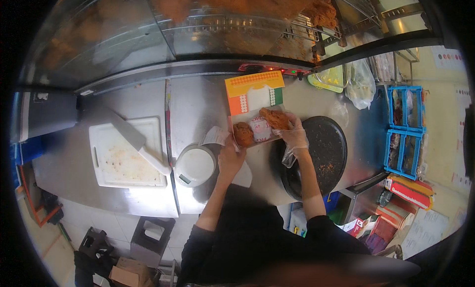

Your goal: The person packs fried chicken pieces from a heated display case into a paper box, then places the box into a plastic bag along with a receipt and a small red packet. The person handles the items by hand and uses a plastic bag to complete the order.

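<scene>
An orange, white and green cardboard food box (255, 91) lies with its lid raised on the steel counter. A round brown fried piece (243, 134) sits at its left, a white wrapped packet with red print (261, 128) in the middle. My left hand (231, 158), bare, grips the box's near left corner. In a clear plastic glove, my right hand (295, 134) closes on the right end of a fried chicken piece (275, 118) at the box's right side; its fingertips are partly hidden.
Left of the box are a white kitchen scale (196, 164) and a white cutting board (118, 163) with a cleaver (129, 132) across it. A black round tray (324, 153) with crumbs stands right. A glass display case (213, 34) of fried food spans the back; blue racks (406, 131) stand far right.
</scene>
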A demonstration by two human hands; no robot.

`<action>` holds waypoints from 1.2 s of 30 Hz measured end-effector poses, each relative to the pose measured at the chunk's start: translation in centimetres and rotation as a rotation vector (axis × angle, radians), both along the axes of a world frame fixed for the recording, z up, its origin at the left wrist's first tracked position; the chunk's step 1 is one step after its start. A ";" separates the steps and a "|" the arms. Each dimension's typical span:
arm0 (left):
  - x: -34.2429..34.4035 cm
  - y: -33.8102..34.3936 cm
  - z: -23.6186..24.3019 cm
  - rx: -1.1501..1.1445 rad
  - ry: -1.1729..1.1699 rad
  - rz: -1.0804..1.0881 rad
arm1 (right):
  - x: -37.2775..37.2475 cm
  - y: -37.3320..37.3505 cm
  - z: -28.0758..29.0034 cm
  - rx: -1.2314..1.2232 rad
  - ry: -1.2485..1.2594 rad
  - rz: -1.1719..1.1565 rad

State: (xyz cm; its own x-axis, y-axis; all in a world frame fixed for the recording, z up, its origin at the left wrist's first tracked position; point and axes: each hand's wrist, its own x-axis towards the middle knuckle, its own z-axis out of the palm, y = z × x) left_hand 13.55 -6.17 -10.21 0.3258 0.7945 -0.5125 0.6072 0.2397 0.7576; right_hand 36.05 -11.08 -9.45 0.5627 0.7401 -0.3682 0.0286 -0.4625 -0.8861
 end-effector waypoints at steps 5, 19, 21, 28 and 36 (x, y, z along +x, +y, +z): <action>0.1 -0.4 -1.9 0.226 -0.181 0.087 | -1.8 0.0 1.4 -0.132 -0.690 0.208; -0.5 -0.4 -2.4 0.153 -0.178 0.078 | -4.9 3.5 4.4 -0.084 -1.026 0.311; -0.8 -0.8 -2.4 0.222 -0.158 0.074 | -6.1 3.3 4.2 0.097 -1.025 0.599; -3.9 -0.3 -0.7 -0.068 -0.324 0.255 | -10.9 5.0 6.2 -0.327 -0.969 0.825; -6.6 2.0 3.3 -0.034 -0.424 0.428 | -4.4 5.7 11.1 -0.321 -0.247 0.822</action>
State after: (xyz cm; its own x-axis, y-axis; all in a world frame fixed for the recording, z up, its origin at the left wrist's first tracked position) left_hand 6.91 -4.18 -6.96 0.1624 0.8854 -0.4355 0.0980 0.4248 0.9000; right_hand 31.62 -5.34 1.68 -0.0060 0.8256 -0.5643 0.6291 -0.4355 -0.6438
